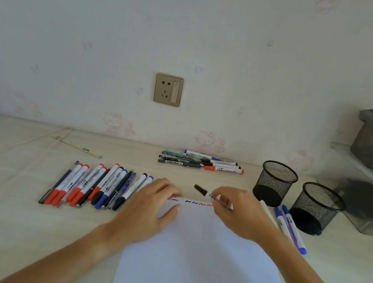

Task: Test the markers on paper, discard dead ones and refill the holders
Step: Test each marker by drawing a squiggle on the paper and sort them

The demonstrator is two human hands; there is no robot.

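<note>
**Black-capped marker held over the test sheet**

A black-capped marker (213,196), light, stiff and best pinched mid-barrel, was gripped by the right hand (240,211) at centre frame. The paper (205,261) was pressed flat by the left hand (153,207). Two mesh holders (275,182) were seen right, marker rows (97,186) left.

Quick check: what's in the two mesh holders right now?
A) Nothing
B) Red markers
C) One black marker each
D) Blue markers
A: both mesh holders show only bare bottoms; the blue markers lie on the desk between them, and the right hand holds a black-capped marker.
</note>
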